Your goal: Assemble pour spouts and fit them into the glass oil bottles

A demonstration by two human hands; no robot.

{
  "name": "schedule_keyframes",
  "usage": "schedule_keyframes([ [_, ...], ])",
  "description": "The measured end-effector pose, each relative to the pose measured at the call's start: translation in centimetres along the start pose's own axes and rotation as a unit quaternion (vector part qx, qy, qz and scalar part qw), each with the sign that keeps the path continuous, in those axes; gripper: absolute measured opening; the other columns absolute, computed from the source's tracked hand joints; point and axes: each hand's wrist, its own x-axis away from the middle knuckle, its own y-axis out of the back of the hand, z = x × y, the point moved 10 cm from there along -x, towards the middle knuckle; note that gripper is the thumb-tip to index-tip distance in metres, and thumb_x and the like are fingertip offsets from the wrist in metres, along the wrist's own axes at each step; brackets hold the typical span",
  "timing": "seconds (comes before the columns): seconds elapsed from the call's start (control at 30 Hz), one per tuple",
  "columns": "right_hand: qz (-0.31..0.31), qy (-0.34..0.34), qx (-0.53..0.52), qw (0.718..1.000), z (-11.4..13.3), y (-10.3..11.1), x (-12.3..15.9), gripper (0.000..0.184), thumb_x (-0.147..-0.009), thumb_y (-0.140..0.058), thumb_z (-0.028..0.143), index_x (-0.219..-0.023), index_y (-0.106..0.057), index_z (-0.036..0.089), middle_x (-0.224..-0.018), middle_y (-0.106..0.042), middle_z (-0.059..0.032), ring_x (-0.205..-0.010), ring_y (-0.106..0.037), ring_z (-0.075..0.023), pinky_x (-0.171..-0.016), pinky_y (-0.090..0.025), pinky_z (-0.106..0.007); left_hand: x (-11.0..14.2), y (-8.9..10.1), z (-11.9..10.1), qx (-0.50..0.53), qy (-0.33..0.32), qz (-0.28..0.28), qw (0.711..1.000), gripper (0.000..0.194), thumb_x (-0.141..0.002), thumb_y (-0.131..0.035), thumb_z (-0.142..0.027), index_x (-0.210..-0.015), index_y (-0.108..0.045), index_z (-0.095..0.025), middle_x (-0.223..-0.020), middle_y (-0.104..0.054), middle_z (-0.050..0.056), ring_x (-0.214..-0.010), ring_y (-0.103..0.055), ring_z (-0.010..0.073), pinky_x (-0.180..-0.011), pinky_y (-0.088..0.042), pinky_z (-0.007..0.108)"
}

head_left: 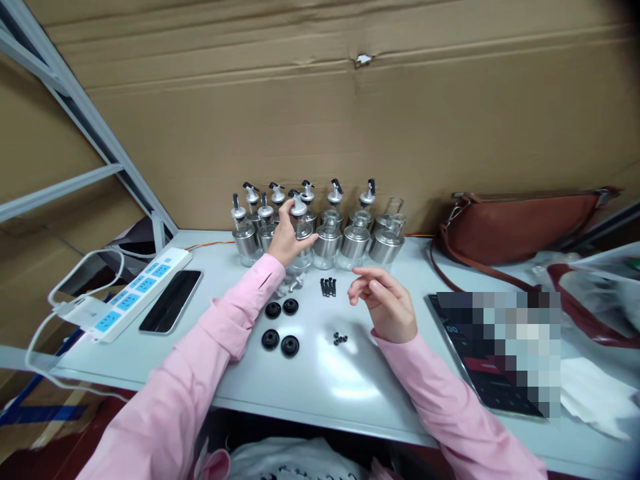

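Observation:
My left hand (290,237) reaches to a glass bottle (303,230) with a metal sleeve in the front row. Its thumb lies across the bottle's front and its index finger is against the left of the silver pourer (299,205) on top; the other fingers are partly hidden. My right hand (387,303) hovers over the table, fingers loosely bent and apart, holding nothing visible. Near it are small black levers (328,287) and a cluster of tiny black round parts (340,339). Several black discs (271,339) and some clear pieces (295,285) lie by my left sleeve.
More bottles stand in rows, some with pourers (367,193), some open-necked (357,240). On the left are a phone (171,301) and a power strip (143,293). A brown bag (520,227) and a partly blurred dark tablet-like device (465,347) lie right. Cardboard (300,120) stands behind.

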Motion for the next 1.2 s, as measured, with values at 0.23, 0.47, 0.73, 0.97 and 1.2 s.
schedule_keyframes([
  [0.23, 0.005, -0.003, -0.006, 1.000, 0.2, -0.2, 0.1, 0.023, -0.072, -0.060, 0.035, -0.087, -0.064, 0.018, -0.062, -0.064, -0.0028, -0.052, -0.055, -0.0150, -0.051, -0.043, -0.031, 0.4, -1.1, 2.0, -0.002, 0.022, 0.022, 1.000, 0.077, -0.067, -0.069, -0.018, -0.123, -0.017, -0.012, -0.104, -0.055, 0.011, -0.097, -0.058, 0.0214, -0.093, -0.043, 0.039],
  [0.47, 0.001, -0.003, 0.012, 1.000, 0.4, 0.0, 0.1, 0.023, -0.073, -0.059, 0.036, -0.087, -0.064, 0.018, -0.061, -0.063, -0.0031, -0.051, -0.055, -0.0157, -0.051, -0.043, -0.032, 0.1, -1.8, 1.7, -0.001, 0.002, 0.058, 0.998, 0.082, -0.075, -0.062, -0.019, -0.135, -0.006, -0.013, -0.141, -0.022, 0.021, -0.132, -0.027, 0.0261, -0.108, -0.026, 0.043],
  [0.73, -0.002, -0.005, 0.017, 1.000, 0.2, 0.1, 0.1, 0.021, -0.074, -0.058, 0.034, -0.086, -0.064, 0.018, -0.061, -0.063, -0.0026, -0.051, -0.054, -0.0152, -0.050, -0.042, -0.031, 4.1, 0.9, -0.2, -0.034, 0.005, 0.111, 0.993, 0.062, -0.086, -0.040, -0.019, -0.140, -0.009, -0.017, -0.148, -0.013, 0.013, -0.137, -0.012, 0.0232, -0.112, -0.018, 0.043],
  [0.97, 0.000, -0.023, 0.009, 1.000, -0.7, 0.3, 0.2, 0.018, -0.075, -0.058, 0.031, -0.085, -0.067, 0.019, -0.062, -0.064, -0.0029, -0.053, -0.055, -0.0148, -0.050, -0.042, -0.030, 9.2, 0.5, 0.8, -0.076, 0.026, 0.200, 0.977, 0.028, -0.079, -0.047, -0.018, -0.107, -0.053, -0.016, -0.132, -0.043, 0.012, -0.133, -0.023, 0.0281, -0.106, -0.024, 0.051],
  [1.2, -0.004, -0.037, 0.009, 0.999, -1.6, 0.8, 0.3, 0.018, -0.076, -0.057, 0.030, -0.086, -0.068, 0.019, -0.063, -0.064, -0.0040, -0.054, -0.055, -0.0154, -0.049, -0.042, -0.029, 10.3, -2.1, 3.1, -0.049, 0.099, 0.238, 0.965, 0.027, -0.080, -0.050, -0.019, -0.105, -0.054, -0.015, -0.127, -0.047, 0.012, -0.131, -0.027, 0.0277, -0.106, -0.026, 0.048],
])
